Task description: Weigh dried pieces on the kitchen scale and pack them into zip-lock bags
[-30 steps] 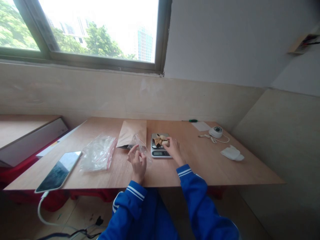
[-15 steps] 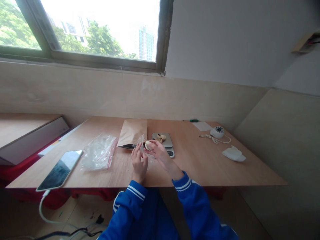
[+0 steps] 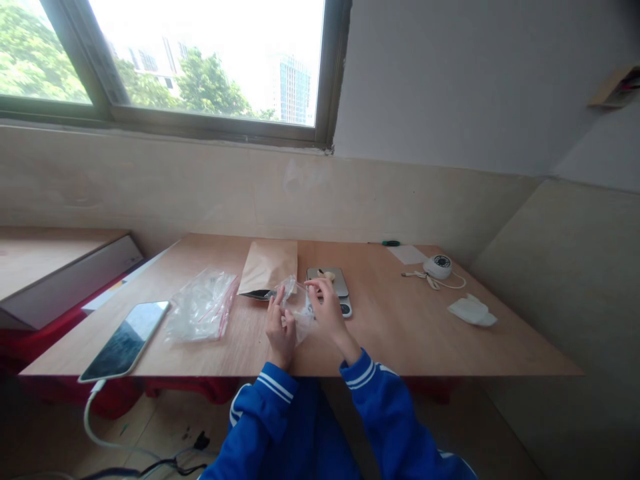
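Note:
A small clear plastic bag stretches between my hands above the table's front part. My left hand grips its left side, fingers pointing up and bent around the film. My right hand is closed at the bag's upper right edge, fingertips bent down against the plastic. Just behind my right hand is a kitchen scale, partly covered by it. Pale pieces with some dark parts lie on its plate; their kind is unclear. A brown paper bag lies behind my left hand, its dark opening toward me.
Larger clear zip bags and a phone on a cable lie left. At right are a white round device with a cord, a crumpled white tissue, a paper sheet and a green-handled screwdriver.
The round pale piece my right hand held is no longer visible. My right fingers have closed at the clear bag's edge, and the bag is spread wider between my hands. The view has shifted slightly.

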Motion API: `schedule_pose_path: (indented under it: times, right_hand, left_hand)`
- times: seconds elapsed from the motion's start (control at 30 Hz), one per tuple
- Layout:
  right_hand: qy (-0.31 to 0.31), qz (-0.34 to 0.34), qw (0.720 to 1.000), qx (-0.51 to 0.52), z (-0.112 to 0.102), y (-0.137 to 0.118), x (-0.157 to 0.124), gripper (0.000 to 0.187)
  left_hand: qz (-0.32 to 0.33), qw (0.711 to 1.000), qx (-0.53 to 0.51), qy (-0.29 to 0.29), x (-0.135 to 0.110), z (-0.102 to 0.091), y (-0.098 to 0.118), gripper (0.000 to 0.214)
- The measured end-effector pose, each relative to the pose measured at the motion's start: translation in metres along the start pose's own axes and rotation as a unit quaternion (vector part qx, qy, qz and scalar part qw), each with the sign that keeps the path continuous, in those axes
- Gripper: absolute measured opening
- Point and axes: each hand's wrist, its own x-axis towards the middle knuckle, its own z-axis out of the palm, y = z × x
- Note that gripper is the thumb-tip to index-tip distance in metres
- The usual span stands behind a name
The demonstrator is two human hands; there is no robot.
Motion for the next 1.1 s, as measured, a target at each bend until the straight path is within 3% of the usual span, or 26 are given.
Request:
schedule_pose_path:
  times: [0.1, 0.27, 0.37, 0.57, 0.8, 0.9, 0.97, 1.03, 1.1]
  right_hand:
    - [0.018, -0.020, 0.994, -0.105, -0.007, 0.020, 0.014, 0.025]
    - [-0.119, 0.040, 0.959, -0.253, -0.014, 0.061, 0.034, 0.064]
    - [-0.177, 0.036, 0.947, -0.266, -0.016, 0.079, 0.040, 0.065]
    - [-0.102, -0.053, 0.967, -0.225, -0.013, 0.093, 0.034, 0.049]
    - [-0.063, -0.035, 0.985, -0.158, -0.017, 0.080, 0.024, 0.024]
    - [-0.026, 0.010, 0.996, -0.087, -0.018, 0.067, 0.024, 0.018]
    - [0.018, 0.071, 0.997, 0.022, -0.018, 0.053, 0.025, 0.014]
    - [0.035, 0.151, 0.972, 0.179, -0.019, 0.036, 0.026, 0.020]
    - [0.002, 0.226, 0.916, 0.332, -0.022, 0.018, 0.026, 0.027]
  left_hand:
    - [-0.005, 1.000, -0.001, -0.004, -0.001, 0.000, -0.002, 0.018]
    - [-0.013, 1.000, 0.007, -0.002, 0.000, 0.002, -0.003, 0.023]
    - [-0.021, 1.000, 0.012, -0.004, 0.001, 0.002, -0.002, 0.026]
    - [-0.039, 0.999, 0.007, -0.004, 0.001, 0.002, -0.002, 0.034]
    - [-0.033, 0.999, 0.018, -0.005, 0.002, 0.002, 0.001, 0.038]
    - [-0.037, 0.999, 0.019, -0.004, 0.003, 0.002, 0.001, 0.039]
    - [-0.038, 0.999, 0.019, -0.005, 0.003, 0.002, 0.001, 0.039]
    - [-0.038, 0.999, 0.021, -0.008, 0.002, 0.002, 0.000, 0.038]
    - [-0.032, 0.999, 0.024, -0.007, 0.002, 0.003, -0.001, 0.034]
